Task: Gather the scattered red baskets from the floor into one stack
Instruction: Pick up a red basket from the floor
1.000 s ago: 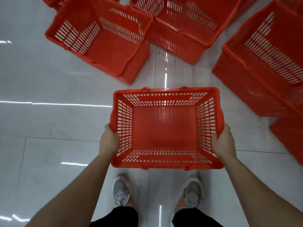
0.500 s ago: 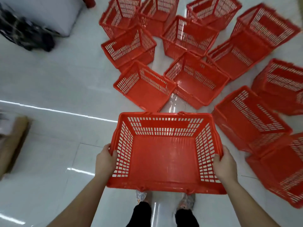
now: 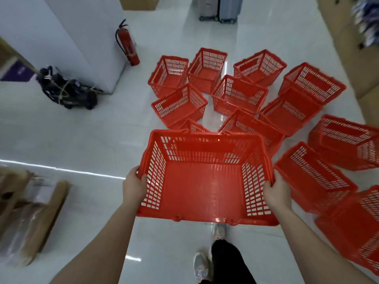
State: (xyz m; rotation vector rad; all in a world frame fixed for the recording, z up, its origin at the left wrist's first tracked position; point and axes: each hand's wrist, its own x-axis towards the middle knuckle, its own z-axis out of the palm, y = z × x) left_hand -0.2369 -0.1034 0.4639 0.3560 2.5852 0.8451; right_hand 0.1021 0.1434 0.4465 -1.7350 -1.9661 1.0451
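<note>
I hold an empty red plastic basket (image 3: pixel 205 187) in front of me, above the floor. My left hand (image 3: pixel 133 186) grips its left rim and my right hand (image 3: pixel 276 192) grips its right rim. Several more red baskets stand scattered on the white floor beyond and to the right, among them one at the back left (image 3: pixel 168 75), one in the middle (image 3: pixel 239 95) and one close on the right (image 3: pixel 313 177). One basket is partly hidden behind the far rim of the held basket.
A red fire extinguisher (image 3: pixel 128 45) stands by a white pillar (image 3: pixel 67 33) at the back left. A black bundle (image 3: pixel 67 90) lies at the pillar's foot. Cardboard and wrapped packages (image 3: pixel 26 218) lie at the left. Suitcases (image 3: pixel 220 8) stand at the back.
The basket has risen from floor level and I have stood up with it. The view has pulled back, so many more baskets, the pillar and the extinguisher now show.
</note>
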